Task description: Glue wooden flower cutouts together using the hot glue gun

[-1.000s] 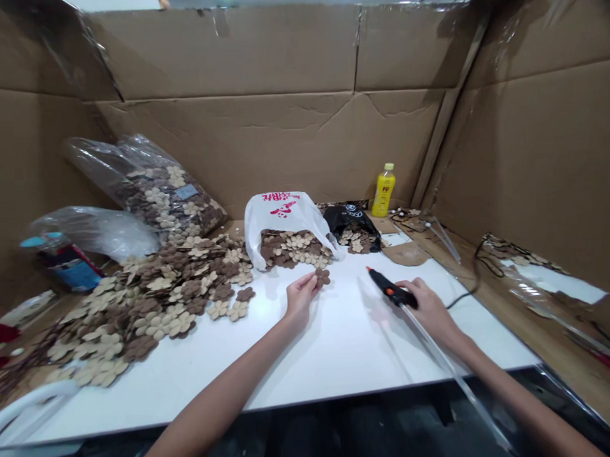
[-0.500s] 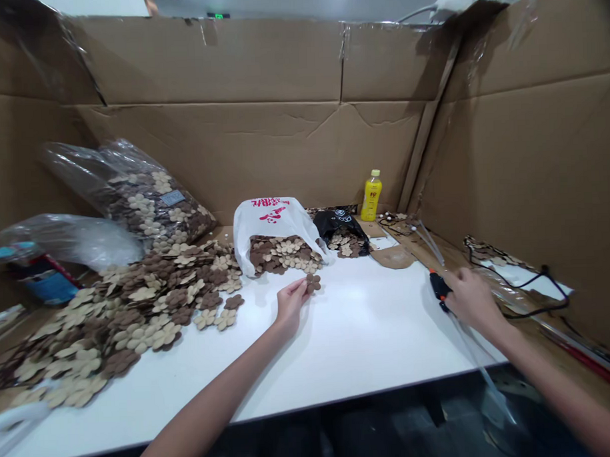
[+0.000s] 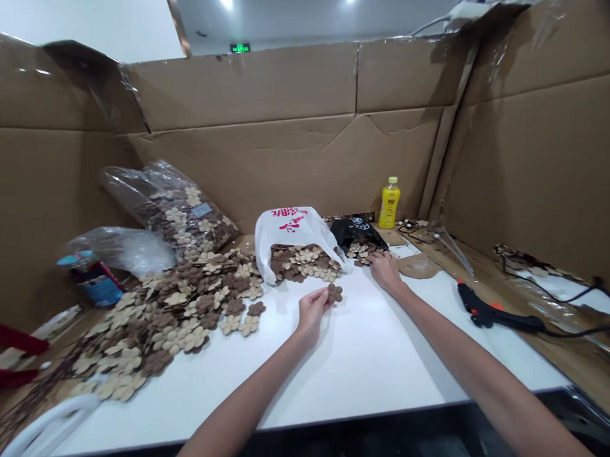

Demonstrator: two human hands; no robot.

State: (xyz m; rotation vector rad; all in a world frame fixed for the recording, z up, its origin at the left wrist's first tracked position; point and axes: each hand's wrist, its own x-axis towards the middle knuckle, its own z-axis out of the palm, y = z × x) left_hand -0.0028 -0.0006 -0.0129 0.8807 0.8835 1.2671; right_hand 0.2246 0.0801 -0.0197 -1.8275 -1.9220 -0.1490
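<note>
My left hand [image 3: 312, 311] pinches a small brown felt flower [image 3: 335, 293] at its edge, raised just over the white table. My right hand [image 3: 385, 271] is at the mouth of a black plastic bag [image 3: 358, 232], its fingers partly spread against the felt flowers spilling out there. No grip on a flower can be made out. A black glue gun with an orange tip [image 3: 492, 310] lies on its side at the right, away from both hands. Beside the black bag stands a white plastic bag [image 3: 290, 229] holding brown and beige felt flowers [image 3: 306, 260].
A big heap of felt flowers [image 3: 188, 312] covers the table's left side, with a clear bag of flowers [image 3: 194, 216] behind it. A yellow bottle [image 3: 389, 204] stands at the back. Cardboard walls [image 3: 282, 149] enclose the table; the glue gun's cord [image 3: 579, 332] runs right.
My right hand has let go of the glue gun, now lying on the table, and has moved left to the black bag. My left hand still holds the flower. The view has shifted.
</note>
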